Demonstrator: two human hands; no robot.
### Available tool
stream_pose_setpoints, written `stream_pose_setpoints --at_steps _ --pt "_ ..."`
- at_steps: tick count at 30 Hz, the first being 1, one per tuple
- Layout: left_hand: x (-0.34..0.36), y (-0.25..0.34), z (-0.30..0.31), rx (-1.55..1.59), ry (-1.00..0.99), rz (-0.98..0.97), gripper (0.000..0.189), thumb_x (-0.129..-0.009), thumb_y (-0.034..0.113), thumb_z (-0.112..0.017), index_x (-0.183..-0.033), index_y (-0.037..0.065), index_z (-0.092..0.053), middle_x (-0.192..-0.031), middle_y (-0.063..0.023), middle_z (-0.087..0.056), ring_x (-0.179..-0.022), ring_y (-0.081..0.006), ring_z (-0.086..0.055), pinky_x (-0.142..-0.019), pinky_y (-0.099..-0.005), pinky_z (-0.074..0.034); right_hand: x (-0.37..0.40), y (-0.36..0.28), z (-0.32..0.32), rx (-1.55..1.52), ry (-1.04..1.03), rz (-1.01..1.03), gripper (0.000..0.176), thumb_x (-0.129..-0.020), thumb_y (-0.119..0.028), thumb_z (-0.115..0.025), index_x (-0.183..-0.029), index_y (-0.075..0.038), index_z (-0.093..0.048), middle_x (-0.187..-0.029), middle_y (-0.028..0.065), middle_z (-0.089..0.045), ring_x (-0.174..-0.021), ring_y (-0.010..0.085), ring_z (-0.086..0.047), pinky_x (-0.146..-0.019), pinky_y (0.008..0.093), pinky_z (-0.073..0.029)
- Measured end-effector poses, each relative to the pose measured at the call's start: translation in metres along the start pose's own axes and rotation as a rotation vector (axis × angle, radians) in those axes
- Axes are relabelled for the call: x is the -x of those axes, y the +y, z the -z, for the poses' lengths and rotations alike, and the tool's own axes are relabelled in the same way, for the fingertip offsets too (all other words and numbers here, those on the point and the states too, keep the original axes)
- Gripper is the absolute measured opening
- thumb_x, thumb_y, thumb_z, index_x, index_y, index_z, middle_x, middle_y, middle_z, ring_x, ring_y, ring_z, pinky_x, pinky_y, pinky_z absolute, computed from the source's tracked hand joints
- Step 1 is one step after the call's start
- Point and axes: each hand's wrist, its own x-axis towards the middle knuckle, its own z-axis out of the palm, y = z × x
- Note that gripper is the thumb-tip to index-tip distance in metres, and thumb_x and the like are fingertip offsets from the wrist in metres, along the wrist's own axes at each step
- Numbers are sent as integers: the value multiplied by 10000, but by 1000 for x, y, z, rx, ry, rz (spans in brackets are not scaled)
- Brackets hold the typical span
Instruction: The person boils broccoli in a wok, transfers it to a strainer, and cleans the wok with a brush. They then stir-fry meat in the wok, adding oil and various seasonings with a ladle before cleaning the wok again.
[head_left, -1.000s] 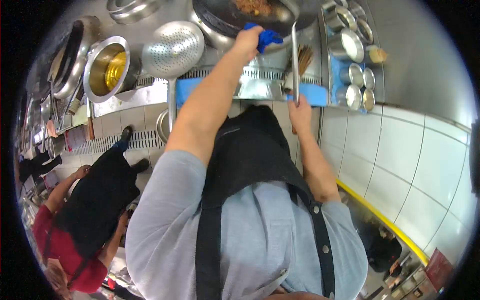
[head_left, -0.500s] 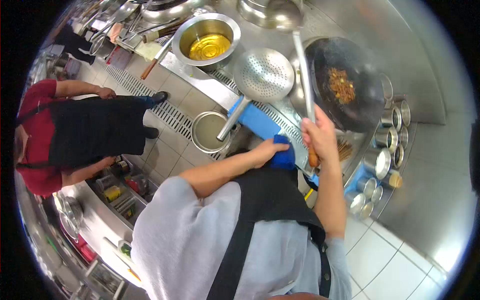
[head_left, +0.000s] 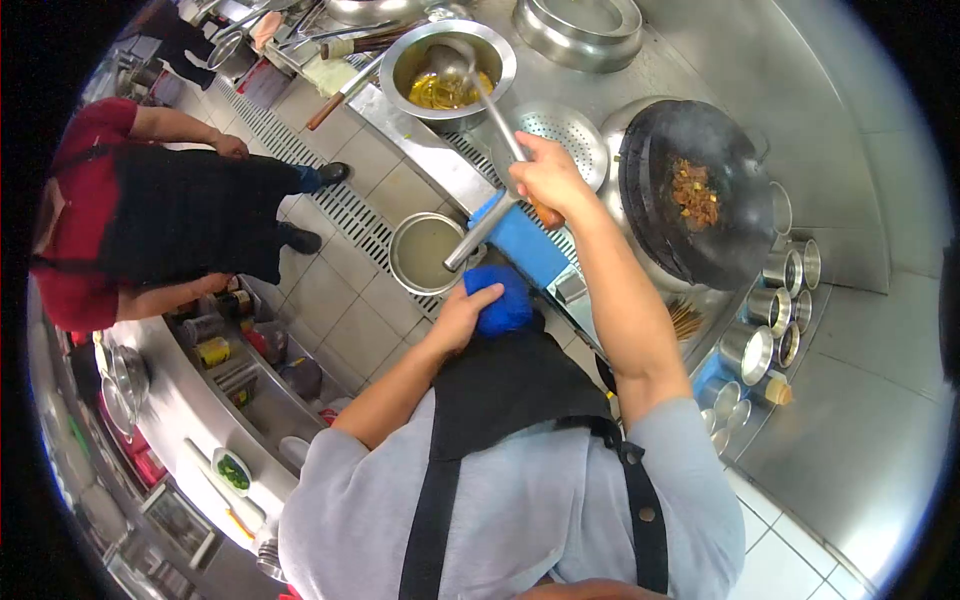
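My right hand (head_left: pixel 550 178) is closed round the wooden-ended handle of a long ladle (head_left: pixel 497 120). The ladle's bowl is down in the yellow oil inside a steel pot (head_left: pixel 506 68). Below the handle lies a perforated strainer (head_left: pixel 575 140), its own handle pointing toward me. In my left hand (head_left: pixel 455 318) is a bunched blue cloth (head_left: pixel 503 302), held close to my apron near the strainer handle's end. To the right, a dark wok (head_left: pixel 735 250) holds browned chopped food (head_left: pixel 694 195), with light smoke or steam above it.
A pail of cloudy liquid (head_left: pixel 425 255) stands left of the counter edge. Several steel containers (head_left: pixel 746 350) line the right side. A bamboo brush (head_left: pixel 683 318) sits below the wok. At left stands a person in a red shirt and black apron (head_left: pixel 200 210).
My right hand has swung the ladle leftward from beside the wok, and its bowl has entered the oil pot. My left hand with the blue cloth has moved left.
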Motion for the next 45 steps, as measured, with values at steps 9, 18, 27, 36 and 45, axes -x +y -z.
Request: stream_pose_setpoints --at_steps 9,18,27,36,45 --pt "3 -10 -36 -112 151 -81 453 -970 165 -707 -1344 -49 -566 -1212 -154 -688 -1104 -257 -688 -984 -397 -551 150 52 125 -1245 -148 207 567 -1005 -74 -533 -1545 3 -379 -973 89 -576 -650 102 -525 -535 255 -463" --pt "-41 -59 -131 -178 -47 44 469 -1015 267 -684 -1345 -39 -554 -1221 -149 -674 -1053 -255 -703 -933 -394 -577 292 189 202 -192 800 -87 741 -906 -77 -636 -1610 -106 -404 -1110 140 -708 -791 158 -667 -768 301 -549" --pt "-183 -72 -267 -490 -277 231 506 -1072 461 -547 -1303 13 -505 -1123 -159 -693 -890 -299 -735 -665 -463 -629 346 209 220 -88 571 -156 719 -916 -50 -659 -1596 -157 -451 -1002 54 -684 -730 123 -589 -677 311 -519" --pt "-71 -82 -287 -145 -173 246 190 -913 89 -634 -1062 -25 -666 -952 -125 -691 -884 -236 -699 -822 -382 -571 528 120 216 226 388 -139 645 -887 -64 -673 -1512 -176 -564 -1262 126 -720 -943 187 -668 -839 342 -531" --pt "-98 -116 -237 -342 -232 169 214 -912 140 -659 -1030 -37 -655 -955 -108 -688 -845 -235 -686 -816 -400 -551 402 144 173 407 683 -210 618 -865 -103 -693 -1465 -220 -605 -923 240 -677 -719 336 -633 -726 407 -523"
